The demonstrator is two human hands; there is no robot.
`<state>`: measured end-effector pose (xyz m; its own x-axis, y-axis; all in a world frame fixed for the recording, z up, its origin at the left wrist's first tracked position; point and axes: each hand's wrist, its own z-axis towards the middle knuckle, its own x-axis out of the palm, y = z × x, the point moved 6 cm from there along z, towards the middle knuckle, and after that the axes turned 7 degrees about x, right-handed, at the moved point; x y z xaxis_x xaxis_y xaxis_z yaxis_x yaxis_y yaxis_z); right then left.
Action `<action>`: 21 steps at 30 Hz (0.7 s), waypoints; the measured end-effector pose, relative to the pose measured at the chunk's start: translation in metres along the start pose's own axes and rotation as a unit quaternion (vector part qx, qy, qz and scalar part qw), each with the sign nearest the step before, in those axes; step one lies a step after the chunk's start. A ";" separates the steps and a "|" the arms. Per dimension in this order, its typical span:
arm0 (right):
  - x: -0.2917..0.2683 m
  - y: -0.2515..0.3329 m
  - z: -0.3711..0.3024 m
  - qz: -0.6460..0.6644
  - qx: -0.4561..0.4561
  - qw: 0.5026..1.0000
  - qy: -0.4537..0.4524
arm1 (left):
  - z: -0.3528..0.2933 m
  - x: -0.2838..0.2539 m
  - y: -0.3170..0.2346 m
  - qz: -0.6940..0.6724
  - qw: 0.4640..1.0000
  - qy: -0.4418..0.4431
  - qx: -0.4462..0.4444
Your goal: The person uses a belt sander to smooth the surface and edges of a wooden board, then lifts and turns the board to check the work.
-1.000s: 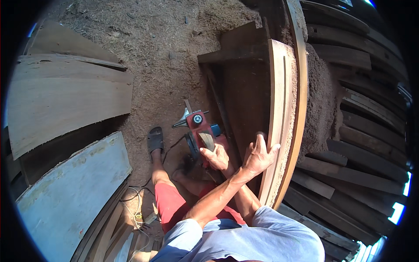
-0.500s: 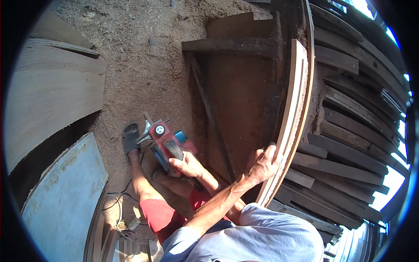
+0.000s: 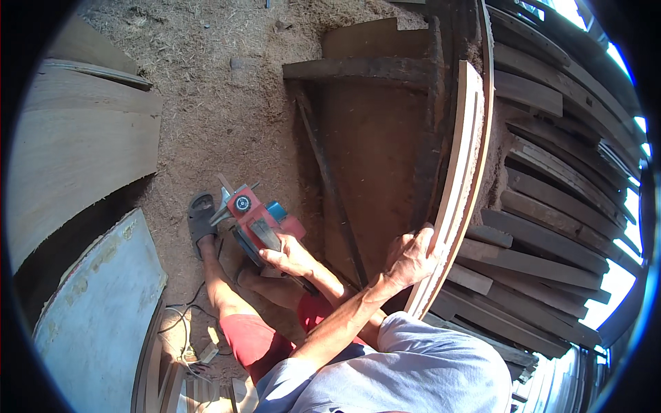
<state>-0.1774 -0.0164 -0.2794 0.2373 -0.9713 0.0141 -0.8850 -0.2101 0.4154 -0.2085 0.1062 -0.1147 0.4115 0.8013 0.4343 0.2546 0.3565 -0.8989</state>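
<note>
The right hand (image 3: 292, 257) grips a red electric planer (image 3: 252, 214); the left hand (image 3: 409, 260) touches the plank (image 3: 456, 148), grip unclear. Best keep blades off the shins (image 3: 222, 283).

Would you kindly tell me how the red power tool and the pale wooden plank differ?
The power tool is mainly red; the plank is pale wood. The power tool is chunky; the plank is long and narrow. The right hand grips the power tool, while the left hand rests against the plank. Both have a hand on them.
</note>
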 end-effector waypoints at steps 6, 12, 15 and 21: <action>-0.009 0.001 -0.017 0.038 -0.085 0.995 -0.019 | 0.001 0.006 -0.008 0.003 1.000 0.015 -0.019; -0.006 0.015 -0.035 0.040 -0.143 0.989 -0.011 | 0.001 -0.001 -0.009 0.037 0.998 0.023 -0.052; -0.014 0.012 -0.046 0.037 -0.131 0.991 -0.018 | -0.001 0.006 -0.012 0.043 0.997 0.028 -0.050; -0.017 -0.006 -0.062 -0.024 -0.094 0.993 -0.065 | 0.005 -0.003 -0.022 0.077 0.994 0.013 -0.077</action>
<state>-0.1509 0.0082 -0.2255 0.2124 -0.9695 -0.1224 -0.7810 -0.2437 0.5751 -0.2195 0.0983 -0.0961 0.4787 0.8267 0.2957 0.3170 0.1514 -0.9363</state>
